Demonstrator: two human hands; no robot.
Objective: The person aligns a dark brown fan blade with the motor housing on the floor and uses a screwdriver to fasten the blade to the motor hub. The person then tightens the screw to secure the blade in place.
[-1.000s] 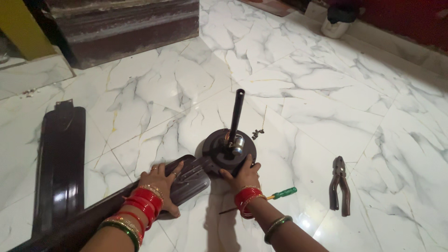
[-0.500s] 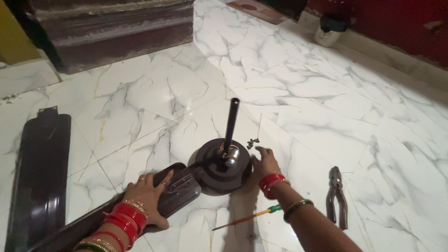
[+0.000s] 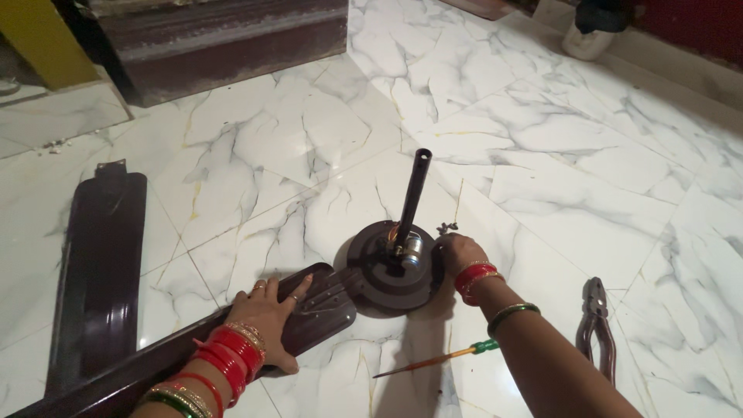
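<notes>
i'd say we're mid blade-mounting — left hand [image 3: 267, 316] spread flat on the fan blade [image 3: 232, 333], right hand [image 3: 457, 251] curled at the small screws [image 3: 446, 227] beside the motor hub [image 3: 391, 267] — picking one up cleanly likely comes next.

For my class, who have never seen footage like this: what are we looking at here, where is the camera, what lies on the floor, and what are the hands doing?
The one picture comes from a camera worn on a person's head, looking down at their own bare hands. On the white marble floor sits a dark round fan motor with an upright rod. The left hand presses flat on a brown fan blade that meets the motor. The right hand reaches to some small screws beside the motor; whether it grips any is unclear. Another blade lies to the left, with a green-handled screwdriver and pliers nearby.
</notes>
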